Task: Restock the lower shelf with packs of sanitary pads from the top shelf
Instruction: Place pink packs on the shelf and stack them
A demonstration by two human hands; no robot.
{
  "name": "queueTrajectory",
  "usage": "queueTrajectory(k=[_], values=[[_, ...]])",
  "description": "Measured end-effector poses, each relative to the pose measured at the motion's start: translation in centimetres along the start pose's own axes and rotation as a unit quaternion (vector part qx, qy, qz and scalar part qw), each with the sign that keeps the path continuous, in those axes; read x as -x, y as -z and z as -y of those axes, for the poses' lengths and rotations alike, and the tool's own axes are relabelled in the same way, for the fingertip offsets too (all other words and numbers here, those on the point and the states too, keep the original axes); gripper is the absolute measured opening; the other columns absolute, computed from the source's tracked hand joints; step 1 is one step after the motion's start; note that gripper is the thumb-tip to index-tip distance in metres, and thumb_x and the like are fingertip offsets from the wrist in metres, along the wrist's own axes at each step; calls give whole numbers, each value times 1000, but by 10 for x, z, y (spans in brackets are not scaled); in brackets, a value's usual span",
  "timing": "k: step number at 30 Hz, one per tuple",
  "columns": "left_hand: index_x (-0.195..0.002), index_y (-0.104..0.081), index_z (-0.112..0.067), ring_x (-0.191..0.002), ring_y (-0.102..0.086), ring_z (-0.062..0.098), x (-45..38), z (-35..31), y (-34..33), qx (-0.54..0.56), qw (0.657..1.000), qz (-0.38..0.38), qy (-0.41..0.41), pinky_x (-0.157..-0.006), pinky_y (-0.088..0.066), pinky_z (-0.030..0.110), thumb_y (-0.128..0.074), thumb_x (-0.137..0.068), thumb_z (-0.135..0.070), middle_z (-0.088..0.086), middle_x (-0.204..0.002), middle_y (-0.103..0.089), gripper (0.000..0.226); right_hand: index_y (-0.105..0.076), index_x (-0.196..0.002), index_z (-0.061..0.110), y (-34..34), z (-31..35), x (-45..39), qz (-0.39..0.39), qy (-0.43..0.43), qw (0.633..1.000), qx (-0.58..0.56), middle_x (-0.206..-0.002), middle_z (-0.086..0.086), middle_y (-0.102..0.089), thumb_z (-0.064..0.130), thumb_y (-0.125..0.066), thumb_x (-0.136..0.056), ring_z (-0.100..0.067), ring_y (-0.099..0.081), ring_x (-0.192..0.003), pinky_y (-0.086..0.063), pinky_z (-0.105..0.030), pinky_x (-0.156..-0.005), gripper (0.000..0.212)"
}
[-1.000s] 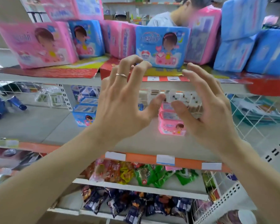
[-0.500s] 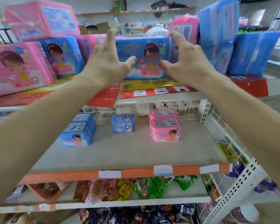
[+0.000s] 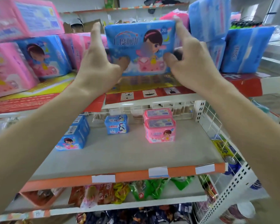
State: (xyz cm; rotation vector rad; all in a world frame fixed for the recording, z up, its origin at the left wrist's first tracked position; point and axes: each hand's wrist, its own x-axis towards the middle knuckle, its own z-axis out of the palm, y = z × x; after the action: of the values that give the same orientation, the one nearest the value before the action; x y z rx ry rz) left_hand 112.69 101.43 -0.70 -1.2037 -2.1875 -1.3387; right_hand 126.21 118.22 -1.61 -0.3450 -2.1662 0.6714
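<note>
A blue pack of sanitary pads (image 3: 141, 46) with a cartoon girl on its front is held between both hands just above the top shelf (image 3: 152, 101). My left hand (image 3: 99, 62) grips its left side, thumb on the front. My right hand (image 3: 191, 62) grips its right side, fingers over the top corner. On the grey lower shelf (image 3: 128, 152) lie a row of blue packs (image 3: 74, 135) at the left, a small blue pack (image 3: 117, 124) in the middle, and two stacked pink packs (image 3: 159, 125) to the right.
Large pink packs (image 3: 6, 68) and blue packs (image 3: 44, 55) crowd the top shelf at left; blue packs (image 3: 247, 49) stack at right. A white wire side panel (image 3: 217, 126) bounds the lower shelf at right. Snack bags (image 3: 120, 191) fill the shelves below.
Both hands rose to the top shelf and closed around the blue pack, which now sits lifted off the shelf and closer to me. The view has tilted and moved nearer.
</note>
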Motion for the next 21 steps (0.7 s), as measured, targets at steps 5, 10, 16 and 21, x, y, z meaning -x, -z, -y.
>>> queueTrajectory(k=[5, 10, 16, 21], values=[[-112, -66, -33, -80, -65, 6, 36, -37, -5, 85, 995, -41, -35, -75, -54, 24, -66, -88, -40, -22, -91, -68, 25, -22, -158, 8, 33, 4, 37, -89, -12, 994, -63, -71, -5, -70, 20, -51, -99, -9, -58, -58, -47, -17, -59, 66], [-129, -61, -11, -94, -69, 1, 82, -61, -15, 243, 969, -20, -50, -81, -55, 19, -61, -99, -19, -9, -108, -71, 31, -63, -130, 13, 58, 6, 83, -94, 30, 987, -124, -99, -5, -77, 23, -52, -100, -19, -75, -89, -61, -46, -79, 34], [-135, -56, -3, -97, -70, 6, 142, -62, -36, 326, 945, -4, -6, -83, -57, 26, -63, -97, -9, -10, -109, -73, 39, -62, -134, 17, 63, -12, 149, -96, 9, 984, -147, -106, 7, -76, 25, -55, -102, -13, -74, -95, -60, -43, -83, 33], [-137, -57, -7, -97, -70, 12, 185, -58, -45, 297, 954, -23, 30, -85, -57, 37, -67, -92, -24, -8, -111, -74, 49, -61, -134, 18, 59, -25, 190, -78, -7, 979, -187, -106, 8, -76, 23, -58, -101, -14, -74, -94, -59, -40, -85, 34]])
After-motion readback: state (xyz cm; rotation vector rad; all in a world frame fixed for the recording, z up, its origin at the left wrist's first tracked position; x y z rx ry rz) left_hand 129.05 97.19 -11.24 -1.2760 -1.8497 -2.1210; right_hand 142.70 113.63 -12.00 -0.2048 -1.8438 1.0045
